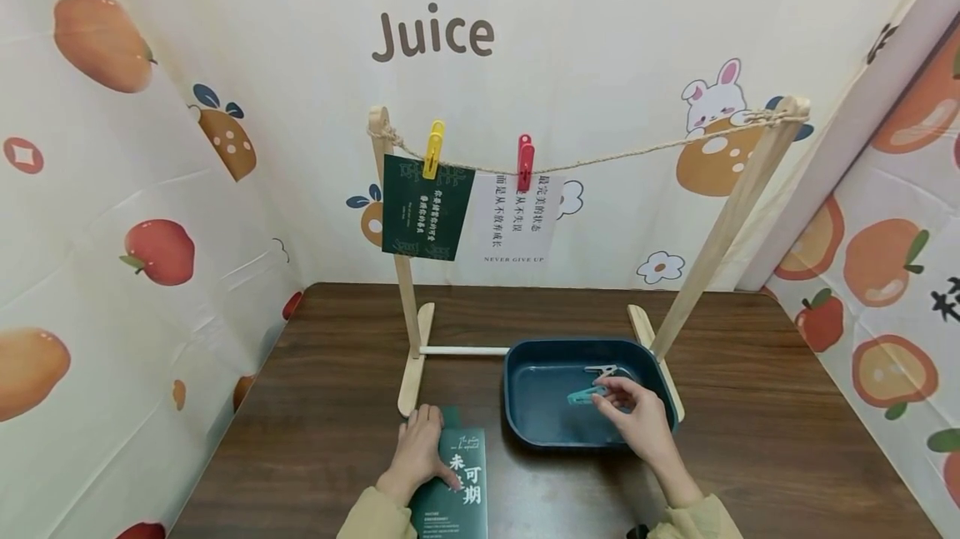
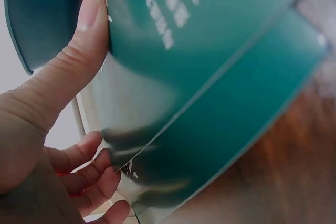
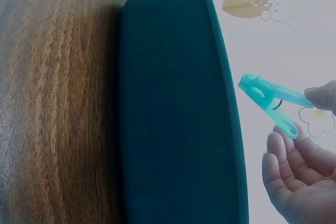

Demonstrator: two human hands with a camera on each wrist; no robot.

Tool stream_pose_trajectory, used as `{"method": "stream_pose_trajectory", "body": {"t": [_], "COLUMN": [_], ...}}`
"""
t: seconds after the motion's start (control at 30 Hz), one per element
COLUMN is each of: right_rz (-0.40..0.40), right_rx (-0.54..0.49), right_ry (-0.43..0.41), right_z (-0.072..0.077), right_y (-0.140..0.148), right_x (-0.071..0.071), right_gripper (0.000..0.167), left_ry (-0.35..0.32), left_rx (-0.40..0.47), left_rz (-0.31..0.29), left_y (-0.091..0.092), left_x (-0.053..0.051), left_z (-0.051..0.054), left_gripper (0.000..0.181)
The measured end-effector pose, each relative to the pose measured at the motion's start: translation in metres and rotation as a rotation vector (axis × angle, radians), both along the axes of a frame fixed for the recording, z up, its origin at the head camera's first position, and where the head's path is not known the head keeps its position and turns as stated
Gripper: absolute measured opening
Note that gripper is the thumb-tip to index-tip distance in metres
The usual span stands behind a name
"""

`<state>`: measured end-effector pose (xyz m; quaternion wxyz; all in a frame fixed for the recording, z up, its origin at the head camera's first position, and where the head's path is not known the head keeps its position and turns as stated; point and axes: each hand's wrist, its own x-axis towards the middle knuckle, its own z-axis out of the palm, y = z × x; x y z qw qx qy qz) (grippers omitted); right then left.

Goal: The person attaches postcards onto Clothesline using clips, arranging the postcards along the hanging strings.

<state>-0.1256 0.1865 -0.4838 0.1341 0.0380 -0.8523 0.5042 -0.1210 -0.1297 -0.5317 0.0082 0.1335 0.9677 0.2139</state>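
Note:
In the head view my right hand [image 1: 637,422] is over the dark blue basin, pinching a teal clothespin [image 1: 585,396] by its handle ends. Thumb and fingers press on the two legs of that clothespin [image 3: 270,100] in the right wrist view. My left hand [image 1: 420,451] rests on a green printed card [image 1: 453,514] at the table's front, its thumb across the white lettering. Another green card edge [image 2: 236,103] shows beside the upper card in the left wrist view, with the fingertips touching near a corner.
A wooden rack [image 1: 708,247] carries a sagging twine line [image 1: 615,159]. A yellow clothespin [image 1: 433,150] holds a dark green card [image 1: 427,218], and a red clothespin [image 1: 526,162] a white card [image 1: 513,231]. The blue basin [image 1: 517,431] contains a pale clothespin [image 1: 600,370].

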Motion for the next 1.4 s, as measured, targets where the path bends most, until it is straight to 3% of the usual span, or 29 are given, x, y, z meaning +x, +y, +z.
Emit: {"method": "stream_pose_trajectory", "body": {"t": [0.4,0.53,0.73,0.87,1.4], "right_rz": [0.009,0.008,0.007,0.01,0.008], "right_rx": [-0.031,-0.036,-0.037,-0.034,-0.041], "right_ry": [0.003,-0.002,0.001,0.011,0.004], "right_z": [-0.004,-0.003,-0.002,-0.002,0.007], "right_y": [-0.001,-0.001,0.0,0.0,0.003], "right_x": [0.001,0.001,0.002,0.002,0.003], "right_gripper": [0.017,0.017,0.016,0.016,0.016], "left_ry": [0.011,-0.026,-0.102,-0.11,-0.045], "left_rx": [0.045,0.086,0.213,0.277,0.316], "left_rz": [0.027,0.016,0.033,0.056,0.113], "left_y": [0.001,0.002,0.003,0.005,0.011], "left_x": [-0.002,-0.001,-0.001,-0.001,0.008], "left_z": [-0.002,0.002,0.011,0.018,0.042], "left_gripper": [0.084,0.08,0.079,0.076,0.062]}}
